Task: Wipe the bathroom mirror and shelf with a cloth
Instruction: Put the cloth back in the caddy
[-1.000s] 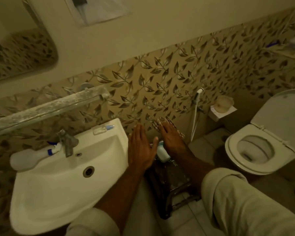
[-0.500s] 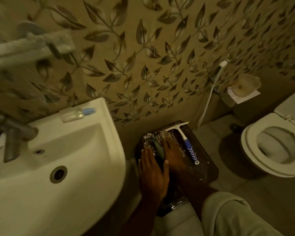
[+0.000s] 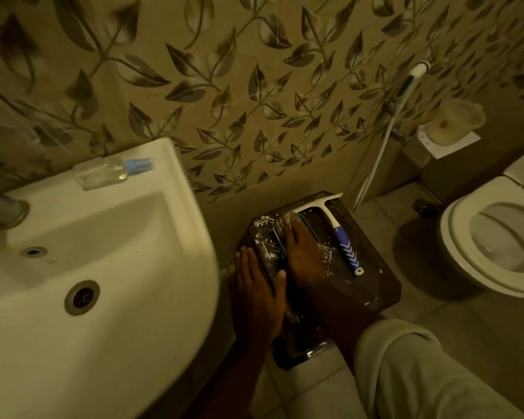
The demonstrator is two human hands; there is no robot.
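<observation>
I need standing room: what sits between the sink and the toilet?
Head view: a dark stool stands there, holding a squeegee; the left hand and right hand rest on it.

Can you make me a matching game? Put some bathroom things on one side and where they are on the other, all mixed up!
Things:
1. squeegee
2. small bottle
3. sprayer

Places:
A. lying on the back rim of the sink
B. hanging on the leafy wall
C. lying on top of the dark stool

Right pairs: 1-C, 2-A, 3-B.
</observation>
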